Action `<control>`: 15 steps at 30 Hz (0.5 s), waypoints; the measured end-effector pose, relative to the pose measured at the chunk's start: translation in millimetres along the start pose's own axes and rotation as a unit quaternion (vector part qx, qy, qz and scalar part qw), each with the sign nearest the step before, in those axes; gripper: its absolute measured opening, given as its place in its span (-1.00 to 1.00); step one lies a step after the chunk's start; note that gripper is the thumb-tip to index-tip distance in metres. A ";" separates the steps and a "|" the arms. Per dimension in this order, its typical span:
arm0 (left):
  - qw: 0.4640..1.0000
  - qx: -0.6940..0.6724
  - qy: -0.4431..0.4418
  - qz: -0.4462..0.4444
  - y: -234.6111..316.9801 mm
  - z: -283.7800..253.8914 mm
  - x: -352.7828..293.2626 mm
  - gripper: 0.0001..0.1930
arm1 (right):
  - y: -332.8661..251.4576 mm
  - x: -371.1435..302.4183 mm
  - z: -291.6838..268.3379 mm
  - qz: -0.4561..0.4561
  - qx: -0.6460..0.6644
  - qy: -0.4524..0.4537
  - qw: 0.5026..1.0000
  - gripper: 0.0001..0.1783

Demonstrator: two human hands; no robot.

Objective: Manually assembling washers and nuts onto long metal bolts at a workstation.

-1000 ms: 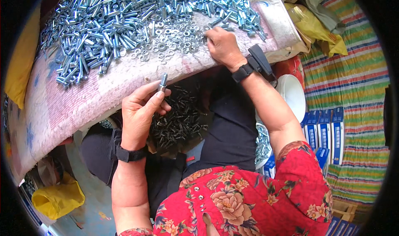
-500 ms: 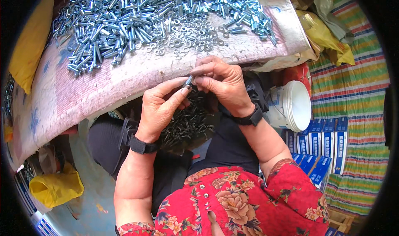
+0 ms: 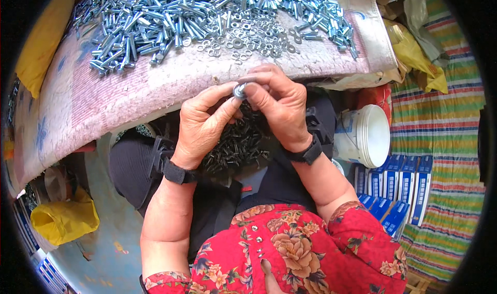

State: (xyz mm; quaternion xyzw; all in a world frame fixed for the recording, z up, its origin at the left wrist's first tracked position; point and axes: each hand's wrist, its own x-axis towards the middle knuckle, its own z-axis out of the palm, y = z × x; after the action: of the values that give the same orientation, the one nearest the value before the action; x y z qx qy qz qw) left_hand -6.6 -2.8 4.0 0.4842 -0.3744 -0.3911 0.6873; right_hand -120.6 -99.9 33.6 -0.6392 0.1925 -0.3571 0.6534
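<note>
Hands met over the lap: right hand (image 3: 279, 110), back from the washers (image 3: 253, 37) at 12 o'clock, pinched a washer (image 3: 239, 91) onto the bolt gripped by left hand (image 3: 202, 125).

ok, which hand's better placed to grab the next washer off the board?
Right, probably. The right hand sits just below the loose washers; the left hand is lower, pinching the bolt.

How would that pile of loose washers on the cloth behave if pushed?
The washers look like small flat metal rings, so they would probably slide and scatter rather than roll. The pink cloth slopes toward the lap, so some may slip downhill. Each likely feels light yet rigid.
</note>
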 end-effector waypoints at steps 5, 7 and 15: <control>0.997 -0.036 0.063 -0.023 -2.5 -8.0 3.4 -0.78 | -0.4 49.9 -22.5 -0.189 -0.329 -0.048 0.924 -0.82; 0.995 -0.060 0.080 -0.014 -3.1 -9.6 4.7 -0.80 | 2.1 88.8 -42.3 -0.210 -0.424 -0.021 0.881 -0.83; 0.996 -0.045 0.062 -0.042 1.4 -12.0 4.5 -0.80 | 29.5 149.5 -61.0 -0.214 -0.630 -0.209 0.716 -0.83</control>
State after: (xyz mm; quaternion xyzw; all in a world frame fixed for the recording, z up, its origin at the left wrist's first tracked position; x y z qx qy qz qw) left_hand 6.2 -2.1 3.0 0.4913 -0.2922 -0.4055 0.7133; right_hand -56.9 -251.1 28.9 -0.9856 0.0894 -0.1404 0.0289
